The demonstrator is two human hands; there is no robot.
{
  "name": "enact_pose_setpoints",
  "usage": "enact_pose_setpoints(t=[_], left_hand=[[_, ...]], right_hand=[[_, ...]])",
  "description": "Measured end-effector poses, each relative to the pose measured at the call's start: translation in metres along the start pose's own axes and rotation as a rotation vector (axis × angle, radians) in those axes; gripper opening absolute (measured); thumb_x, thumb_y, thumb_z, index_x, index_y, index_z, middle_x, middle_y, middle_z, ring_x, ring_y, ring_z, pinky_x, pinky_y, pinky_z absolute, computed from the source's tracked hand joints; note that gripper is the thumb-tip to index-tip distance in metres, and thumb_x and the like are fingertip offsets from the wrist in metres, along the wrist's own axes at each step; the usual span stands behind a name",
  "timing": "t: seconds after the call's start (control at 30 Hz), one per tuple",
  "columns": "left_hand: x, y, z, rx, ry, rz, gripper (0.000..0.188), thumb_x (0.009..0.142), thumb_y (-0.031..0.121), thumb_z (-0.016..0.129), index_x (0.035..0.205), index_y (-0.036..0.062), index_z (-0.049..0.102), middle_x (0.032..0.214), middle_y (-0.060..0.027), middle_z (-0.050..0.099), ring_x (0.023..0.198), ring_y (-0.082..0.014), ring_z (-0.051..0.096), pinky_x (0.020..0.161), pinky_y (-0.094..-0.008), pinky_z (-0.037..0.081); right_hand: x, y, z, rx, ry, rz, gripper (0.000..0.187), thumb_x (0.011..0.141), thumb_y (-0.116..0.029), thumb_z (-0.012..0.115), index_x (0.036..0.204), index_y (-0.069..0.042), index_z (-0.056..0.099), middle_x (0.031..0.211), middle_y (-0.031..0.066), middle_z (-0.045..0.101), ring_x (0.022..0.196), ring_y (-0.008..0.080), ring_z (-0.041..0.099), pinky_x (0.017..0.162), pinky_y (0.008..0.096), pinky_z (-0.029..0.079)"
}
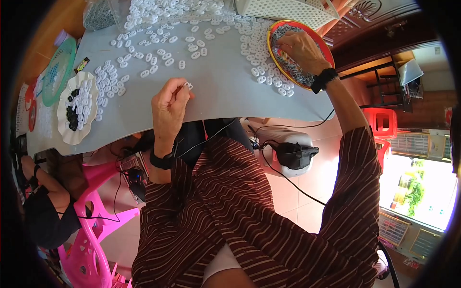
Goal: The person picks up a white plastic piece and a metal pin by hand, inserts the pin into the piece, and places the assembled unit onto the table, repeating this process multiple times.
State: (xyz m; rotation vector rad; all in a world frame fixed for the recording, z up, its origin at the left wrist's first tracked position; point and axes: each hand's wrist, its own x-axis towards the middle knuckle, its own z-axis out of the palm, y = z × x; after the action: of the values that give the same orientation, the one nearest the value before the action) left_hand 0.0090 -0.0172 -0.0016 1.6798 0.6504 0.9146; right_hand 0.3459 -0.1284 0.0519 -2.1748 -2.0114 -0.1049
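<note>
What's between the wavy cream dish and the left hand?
In the head view, loose white pieces beside the dish, then grey tabletop up to the left hand.

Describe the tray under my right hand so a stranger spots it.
On the grey table, look right, near the white basket. There, the right hand is over a round tray. Its red-and-yellow rim and small grey pieces set it apart from the white pieces beside it.

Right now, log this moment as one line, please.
left hand: pinching small white piece | right hand: at small grey bits in round red tray | table: loose white pieces spread on top
</note>
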Motion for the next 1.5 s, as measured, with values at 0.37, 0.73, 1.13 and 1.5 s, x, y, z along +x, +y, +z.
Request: enact_pose_setpoints(t=[0.37,0.73,1.13,1.5], left_hand=[[-0.002,0.001,-0.002,0.007,0.019,-0.046,0.007,0.087,0.006,0.057,0.087,-0.0005,0.058,0.064,-0.0004,0.056,0.056,-0.0024,0.044,0.050,-0.0192,0.036],[0.001,-0.002,-0.003,-0.043,-0.016,-0.032,0.007,0.085,0.005,0.055,0.086,-0.0008,0.057,0.062,-0.0014,0.055,0.057,-0.0030,0.047,0.050,-0.0192,0.037],[-0.001,-0.002,-0.006,-0.032,-0.043,-0.058,0.010,0.089,0.010,0.056,0.091,0.0001,0.059,0.069,0.0015,0.056,0.062,-0.0019,0.044,0.053,-0.0185,0.035],[-0.001,0.001,-0.010,-0.032,-0.088,-0.089,0.011,0.089,0.011,0.055,0.090,0.0005,0.058,0.065,-0.0001,0.056,0.058,-0.0036,0.045,0.051,-0.0199,0.036]], right_hand=[[0.019,-0.013,0.005,-0.256,-0.057,-0.024,0.006,0.075,-0.004,0.056,0.075,0.000,0.061,0.075,0.0179,0.060,0.076,0.0348,0.060,0.067,0.0447,0.048],[0.005,-0.009,-0.005,0.229,0.051,0.382,0.018,0.069,-0.015,0.070,0.078,0.000,0.066,0.067,0.0110,0.064,0.064,0.0213,0.063,0.062,0.0341,0.050],[0.022,-0.155,0.023,1.033,-0.052,0.235,0.016,0.084,-0.005,0.060,0.095,-0.001,0.069,0.075,0.0015,0.065,0.067,0.0061,0.055,0.063,0.0211,0.047],[0.031,-0.169,0.051,1.407,-0.158,0.145,0.017,0.086,0.000,0.061,0.103,-0.001,0.060,0.090,0.0044,0.065,0.085,0.0085,0.061,0.076,0.0231,0.050]])
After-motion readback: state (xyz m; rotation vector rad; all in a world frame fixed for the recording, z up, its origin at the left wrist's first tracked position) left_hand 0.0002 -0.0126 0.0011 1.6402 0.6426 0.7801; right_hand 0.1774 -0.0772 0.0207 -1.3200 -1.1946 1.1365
